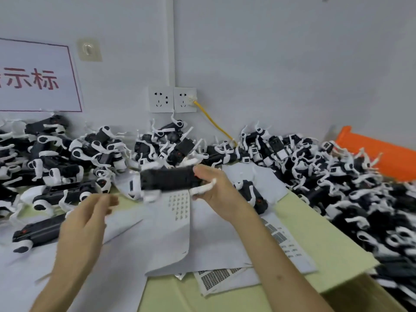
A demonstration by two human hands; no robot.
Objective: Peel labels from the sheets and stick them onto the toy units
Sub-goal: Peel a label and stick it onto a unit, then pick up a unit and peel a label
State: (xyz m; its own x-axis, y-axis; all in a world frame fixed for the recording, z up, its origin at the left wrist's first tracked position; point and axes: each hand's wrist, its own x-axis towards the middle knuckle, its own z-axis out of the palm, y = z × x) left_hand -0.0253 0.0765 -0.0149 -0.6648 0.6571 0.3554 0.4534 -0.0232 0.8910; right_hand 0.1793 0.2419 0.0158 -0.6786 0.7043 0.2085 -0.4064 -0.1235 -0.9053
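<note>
My right hand [213, 190] grips one end of a black and white toy unit [166, 180] and holds it level above the table, belly side towards me. My left hand [90, 221] hovers to the lower left of the toy, blurred by motion, with fingers loosely extended; whether a label is on a fingertip I cannot tell. A white label sheet [180, 206] with small printed labels lies under the held toy. More label sheets [213, 280] lie near the front edge.
Heaps of black and white toy units [67, 154] cover the left and back of the pale green table [315, 233], and a bigger heap [349, 176] fills the right. An orange bin [378, 152] stands at the far right. Wall sockets [172, 99] with a yellow cable [213, 122] sit behind.
</note>
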